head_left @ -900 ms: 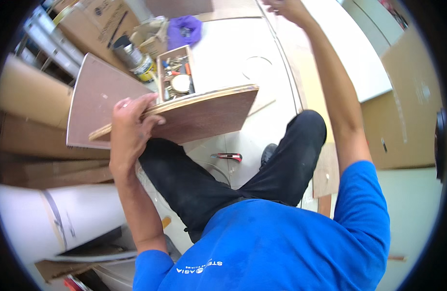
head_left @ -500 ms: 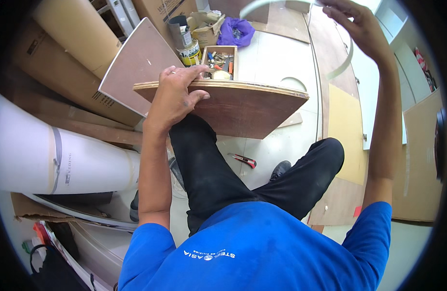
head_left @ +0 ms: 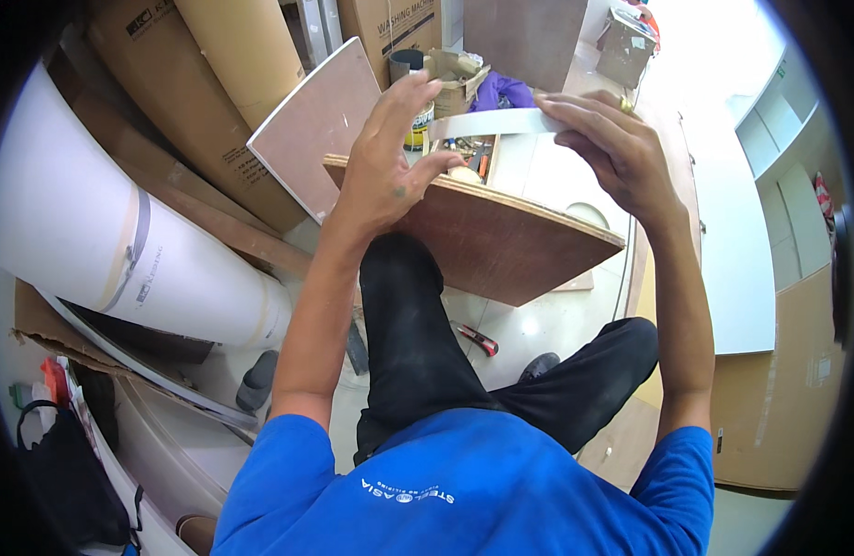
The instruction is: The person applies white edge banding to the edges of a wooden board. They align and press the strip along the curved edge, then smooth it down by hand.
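Note:
A thin white edging strip (head_left: 501, 123) stretches across above the board, with my right hand (head_left: 617, 153) closed on its right end. My left hand (head_left: 385, 157) is open, thumb and fingers spread around the strip's left end; whether it touches the strip I cannot tell. Below both hands a brown plywood board (head_left: 492, 236) leans against my knee, its layered top edge facing up. Behind that edge, a wooden box (head_left: 492, 153) of hand tools is partly hidden by the board and strip.
On the floor between my legs lies a red utility knife (head_left: 476, 339). A white roll (head_left: 112, 213), tall cardboard boxes (head_left: 182, 102) and a curved panel (head_left: 320, 120) crowd the left side. A paint can (head_left: 418, 130) and purple bag (head_left: 501, 93) sit beyond the board. White cabinet panels (head_left: 733, 241) stand at right.
My left hand has lifted off the board's top edge and spread open. My right hand has come down and inward, bringing the strip across above the board. The view has shifted too.

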A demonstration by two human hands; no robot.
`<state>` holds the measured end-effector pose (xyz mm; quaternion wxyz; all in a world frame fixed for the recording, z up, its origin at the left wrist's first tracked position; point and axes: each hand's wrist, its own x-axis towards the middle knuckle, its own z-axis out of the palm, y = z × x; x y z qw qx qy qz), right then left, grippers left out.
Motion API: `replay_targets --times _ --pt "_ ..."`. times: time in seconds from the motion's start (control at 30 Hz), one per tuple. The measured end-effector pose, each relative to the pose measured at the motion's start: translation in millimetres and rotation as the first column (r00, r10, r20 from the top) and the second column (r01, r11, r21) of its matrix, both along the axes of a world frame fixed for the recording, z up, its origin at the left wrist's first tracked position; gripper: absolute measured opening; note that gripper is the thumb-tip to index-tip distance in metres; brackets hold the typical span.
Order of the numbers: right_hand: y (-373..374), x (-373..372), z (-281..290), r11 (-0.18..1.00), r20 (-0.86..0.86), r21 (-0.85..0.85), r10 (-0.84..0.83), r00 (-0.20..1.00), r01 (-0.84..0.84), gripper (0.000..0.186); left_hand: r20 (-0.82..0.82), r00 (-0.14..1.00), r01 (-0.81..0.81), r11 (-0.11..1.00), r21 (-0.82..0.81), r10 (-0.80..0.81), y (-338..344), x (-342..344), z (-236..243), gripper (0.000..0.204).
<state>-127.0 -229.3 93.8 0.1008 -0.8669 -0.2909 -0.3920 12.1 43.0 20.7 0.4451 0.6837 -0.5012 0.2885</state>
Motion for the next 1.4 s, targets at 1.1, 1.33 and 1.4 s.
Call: replay_targets --times 1.1,1.33,1.4 --pt "-98 -66 -52 0.692 -0.555 0.651 0.152 0.818 0.313 0.051 -0.573 0.787 0.337 0.937 0.091 -0.227 59 88 75 0.045" --pt "-73 -103 -103 0.554 -0.531 0.765 0.254 0.808 0.328 0.077 -0.543 0.816 0.342 0.922 0.182 -0.196 47 67 71 0.043" --pt "-74 -113 -107 0.522 -0.528 0.780 0.253 0.810 0.345 0.078 -0.551 0.812 0.340 0.924 0.176 -0.194 41 66 70 0.043"
